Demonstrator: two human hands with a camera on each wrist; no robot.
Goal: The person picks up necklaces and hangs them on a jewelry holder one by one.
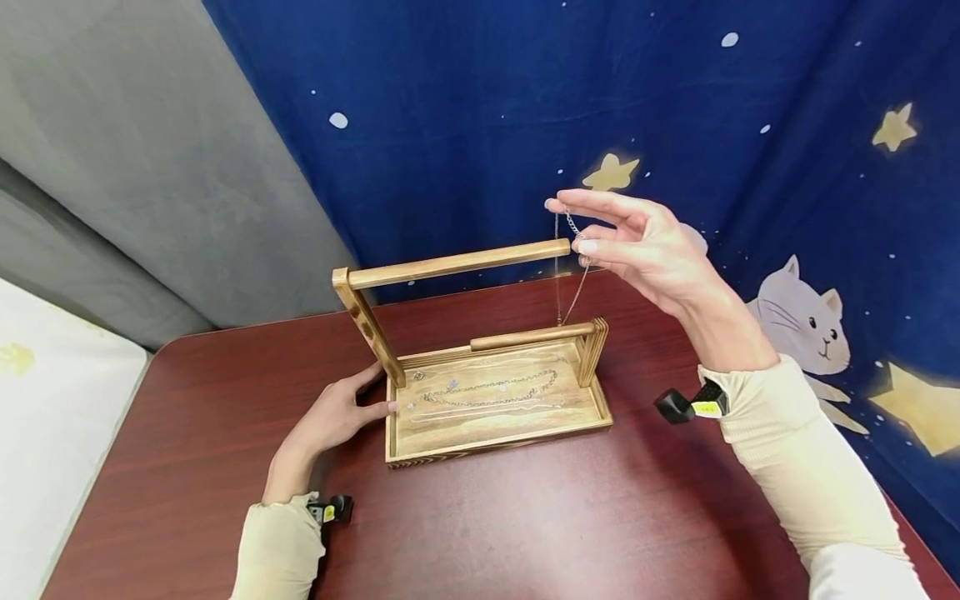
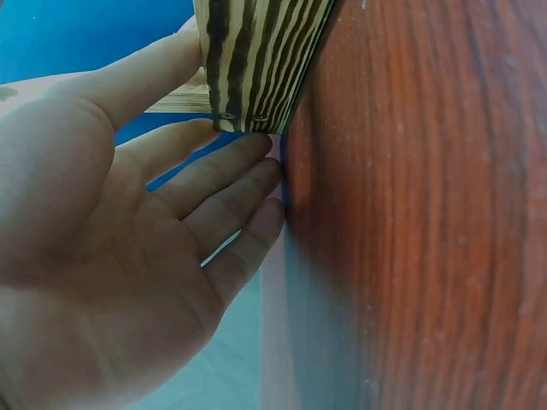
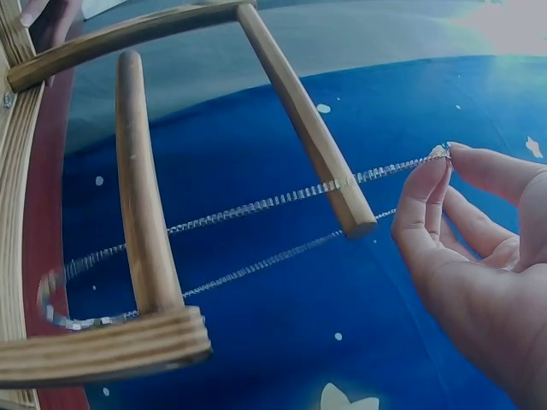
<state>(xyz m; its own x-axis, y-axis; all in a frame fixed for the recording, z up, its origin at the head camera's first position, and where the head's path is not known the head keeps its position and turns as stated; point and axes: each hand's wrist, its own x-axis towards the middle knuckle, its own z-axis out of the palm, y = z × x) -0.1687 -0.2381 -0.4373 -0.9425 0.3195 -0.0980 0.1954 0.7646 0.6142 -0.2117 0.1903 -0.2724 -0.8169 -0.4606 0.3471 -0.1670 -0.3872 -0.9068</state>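
My right hand (image 1: pixel 637 242) is raised beside the free end of the upper bar (image 1: pixel 465 263) of a wooden jewelry stand. Its thumb and fingertips pinch a thin silver chain necklace (image 3: pixel 265 203), which hangs in a long loop. In the right wrist view the loop passes the upper bar's tip and the lower bar (image 3: pixel 147 188). My left hand (image 1: pixel 337 417) is at the left end of the stand's tray (image 1: pixel 495 447). Seen from the left wrist, its thumb touches the striped end wall (image 2: pixel 256 60) and the fingers extend straight beneath its edge.
Several pieces of jewelry lie in the tray, among them a chain (image 1: pixel 487 400) and small earrings or studs. The stand sits on a dark red wooden table (image 1: pixel 480 533). Behind it hang a blue starry curtain (image 1: pixel 465 125) and a grey curtain (image 1: pixel 150 167).
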